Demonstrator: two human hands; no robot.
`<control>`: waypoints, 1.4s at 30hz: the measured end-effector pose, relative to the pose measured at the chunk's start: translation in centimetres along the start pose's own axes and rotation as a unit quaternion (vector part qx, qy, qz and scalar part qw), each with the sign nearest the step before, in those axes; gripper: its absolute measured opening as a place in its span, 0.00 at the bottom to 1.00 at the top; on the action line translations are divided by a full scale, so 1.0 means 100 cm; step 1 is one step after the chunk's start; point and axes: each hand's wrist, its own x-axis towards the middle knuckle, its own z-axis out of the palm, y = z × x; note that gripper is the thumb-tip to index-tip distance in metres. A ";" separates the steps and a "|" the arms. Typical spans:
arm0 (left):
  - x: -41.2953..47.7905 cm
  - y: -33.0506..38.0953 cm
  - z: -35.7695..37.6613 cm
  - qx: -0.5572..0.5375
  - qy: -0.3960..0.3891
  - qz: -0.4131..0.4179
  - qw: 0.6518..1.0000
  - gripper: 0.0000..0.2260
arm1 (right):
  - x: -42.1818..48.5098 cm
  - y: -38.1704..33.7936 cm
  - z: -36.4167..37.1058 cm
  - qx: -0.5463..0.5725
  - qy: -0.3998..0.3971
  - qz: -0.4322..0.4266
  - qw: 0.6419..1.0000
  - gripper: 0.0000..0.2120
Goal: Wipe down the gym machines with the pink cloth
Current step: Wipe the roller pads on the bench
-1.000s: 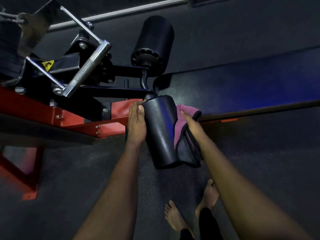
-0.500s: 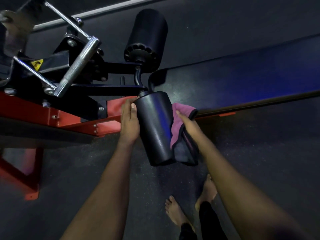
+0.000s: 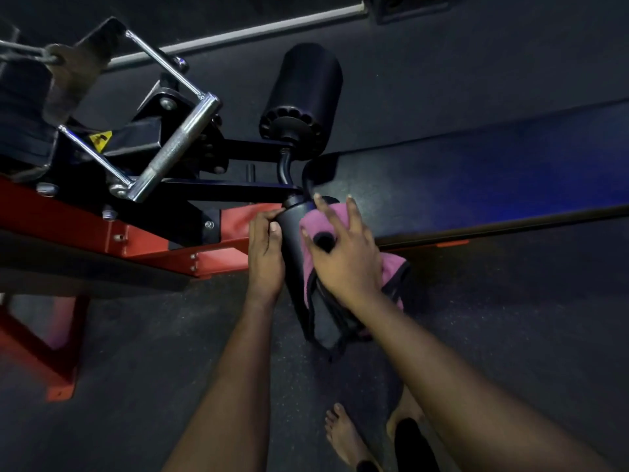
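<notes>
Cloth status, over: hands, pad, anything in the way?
Left hand grips the pad at its upper end. Right hand, fingers spread, presses cloth onto the pad. Nothing seen in the way.

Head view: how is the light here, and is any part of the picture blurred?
In the head view the room is dim; glare sits on the chrome handle; a blue glow falls on the floor at right; the black roller pad under the pink cloth loses detail in shadow; the forearms near the bottom edge look soft.
</notes>
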 end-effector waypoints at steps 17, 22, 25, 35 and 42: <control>0.003 0.008 -0.003 -0.011 -0.003 -0.005 1.000 0.09 | 0.055 -0.014 -0.002 0.105 -0.039 0.061 0.992 0.32; 0.001 0.003 -0.004 -0.033 -0.007 -0.019 0.999 0.08 | 0.016 -0.035 -0.004 0.000 -0.039 0.123 0.992 0.45; -0.002 -0.004 -0.005 -0.031 -0.006 -0.034 0.999 0.08 | -0.008 -0.036 0.003 -0.009 -0.002 0.081 0.997 0.45; -0.004 0.003 -0.004 -0.038 -0.006 -0.035 0.999 0.08 | 0.061 -0.018 -0.011 0.206 -0.065 0.239 0.947 0.39; -0.005 -0.004 -0.005 -0.030 -0.002 -0.032 0.999 0.08 | 0.027 -0.018 -0.012 0.107 -0.039 0.164 0.980 0.35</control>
